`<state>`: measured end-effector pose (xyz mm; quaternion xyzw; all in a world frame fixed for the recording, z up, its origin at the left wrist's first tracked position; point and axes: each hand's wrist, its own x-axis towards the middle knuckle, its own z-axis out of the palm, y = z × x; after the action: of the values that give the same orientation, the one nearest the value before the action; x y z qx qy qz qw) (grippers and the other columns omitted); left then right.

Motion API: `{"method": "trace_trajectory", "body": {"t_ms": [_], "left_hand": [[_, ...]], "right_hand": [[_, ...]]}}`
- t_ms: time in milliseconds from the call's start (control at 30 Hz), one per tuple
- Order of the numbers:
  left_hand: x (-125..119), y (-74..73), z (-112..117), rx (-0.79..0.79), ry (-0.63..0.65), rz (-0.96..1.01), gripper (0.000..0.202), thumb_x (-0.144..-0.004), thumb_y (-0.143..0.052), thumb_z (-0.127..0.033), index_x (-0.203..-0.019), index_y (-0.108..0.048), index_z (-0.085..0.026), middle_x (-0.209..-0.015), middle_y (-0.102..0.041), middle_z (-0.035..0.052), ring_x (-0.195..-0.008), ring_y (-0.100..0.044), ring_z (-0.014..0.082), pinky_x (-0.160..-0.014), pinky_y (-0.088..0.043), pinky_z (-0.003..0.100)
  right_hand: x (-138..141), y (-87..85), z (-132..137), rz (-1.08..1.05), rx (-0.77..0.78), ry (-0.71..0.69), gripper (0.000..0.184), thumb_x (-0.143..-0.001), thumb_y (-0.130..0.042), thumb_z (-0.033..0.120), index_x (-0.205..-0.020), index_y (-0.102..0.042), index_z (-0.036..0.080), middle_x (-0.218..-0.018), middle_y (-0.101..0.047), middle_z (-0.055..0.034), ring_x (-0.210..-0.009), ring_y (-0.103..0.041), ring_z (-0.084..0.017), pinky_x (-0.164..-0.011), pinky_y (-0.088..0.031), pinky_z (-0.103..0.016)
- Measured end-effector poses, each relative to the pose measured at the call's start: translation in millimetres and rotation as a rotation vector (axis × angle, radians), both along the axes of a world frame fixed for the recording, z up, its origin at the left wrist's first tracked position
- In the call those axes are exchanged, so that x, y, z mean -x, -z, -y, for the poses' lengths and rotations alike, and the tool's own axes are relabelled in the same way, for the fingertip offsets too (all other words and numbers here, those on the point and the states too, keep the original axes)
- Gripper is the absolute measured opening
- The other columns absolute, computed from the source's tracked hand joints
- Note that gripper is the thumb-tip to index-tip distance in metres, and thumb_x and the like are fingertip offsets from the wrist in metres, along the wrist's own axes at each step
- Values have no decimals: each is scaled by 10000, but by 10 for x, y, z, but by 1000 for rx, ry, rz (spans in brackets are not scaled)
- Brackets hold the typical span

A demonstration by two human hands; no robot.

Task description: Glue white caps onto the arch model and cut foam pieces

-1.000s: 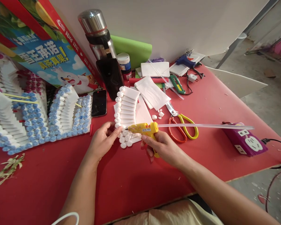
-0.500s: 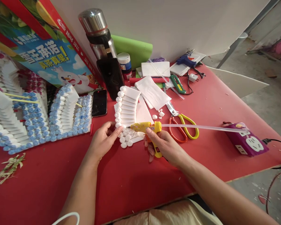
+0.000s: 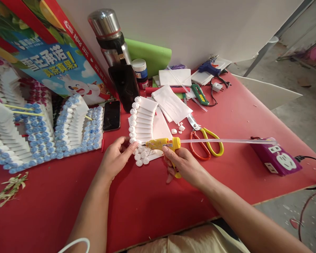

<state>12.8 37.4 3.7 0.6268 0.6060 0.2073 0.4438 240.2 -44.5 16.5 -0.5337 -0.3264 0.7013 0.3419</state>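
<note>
Glue gun: yellow glue gun (image 3: 165, 144) with a long clear glue stick (image 3: 226, 141) trailing right, nozzle at the white paper-roll piece (image 3: 143, 128).
Right hand: your right hand (image 3: 185, 165) grips the gun's handle, fingers clenched.
Left hand: your left hand (image 3: 116, 158) pinches the piece's lower edge.
Nearby: scissors (image 3: 204, 140) on the red table (image 3: 147, 203).

My left hand (image 3: 115, 158) extends forward, palm turned inward, fingers loosely curled, thumb and forefinger pinched together at the tips. My right hand (image 3: 185, 165) is closed in a fist-like grip, forefinger extended along the top. Both forearms are bare and converge toward centre.
</note>
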Motion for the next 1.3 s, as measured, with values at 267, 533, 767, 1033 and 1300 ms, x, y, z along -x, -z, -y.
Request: {"method": "trace_trajectory", "body": {"t_ms": [267, 533, 767, 1033, 1300], "left_hand": [[-13, -18, 7, -13, 3, -3, 438, -814, -632, -625, -975, -643, -217, -813, -661, 22, -695, -577, 178, -607, -442, 263], [5, 3, 4, -16, 14, -5, 420, -826, -623, -618, -965, -640, -222, -813, -668, 19, -686, -576, 174, -599, -438, 259], [-11, -15, 11, -22, 8, 4, 424, -818, -633, -619, -953, -643, -217, -830, -689, 27, -692, -594, 178, -615, -451, 265], [-11, -16, 1, -14, -4, 9, 452, -793, -655, -629, -972, -658, -214, -856, -700, 38, -685, -591, 180, -610, -448, 269], [-6, -18, -2, 6, -12, -11, 467, -796, -647, -639, -998, -643, -217, -804, -682, 28, -686, -586, 181, -596, -438, 261]], "right_hand": [[13, 3, 23, 35, -18, 42, 555, -881, -500, 703, -666, -438, 195, -470, -459, 48, -435, -550, -126, -555, -576, -331], [0, -116, 5, 53, -35, -17, 550, -918, -461, 679, -805, -584, 155, -474, -590, -8, -454, -626, -157, -528, -471, -253], [39, -91, -5, 11, -12, 11, 544, -899, -485, 688, -778, -564, 164, -451, -530, 25, -413, -597, -159, -493, -480, -272], [-20, -160, 13, 10, -44, 43, 513, -913, -490, 664, -835, -563, 162, -468, -554, 20, -426, -616, -160, -491, -442, -251], [-35, -43, 32, -100, -53, 49, 499, -899, -516, 664, -852, -572, 170, -517, -556, 25, -427, -598, -153, -479, -478, -271]]}}
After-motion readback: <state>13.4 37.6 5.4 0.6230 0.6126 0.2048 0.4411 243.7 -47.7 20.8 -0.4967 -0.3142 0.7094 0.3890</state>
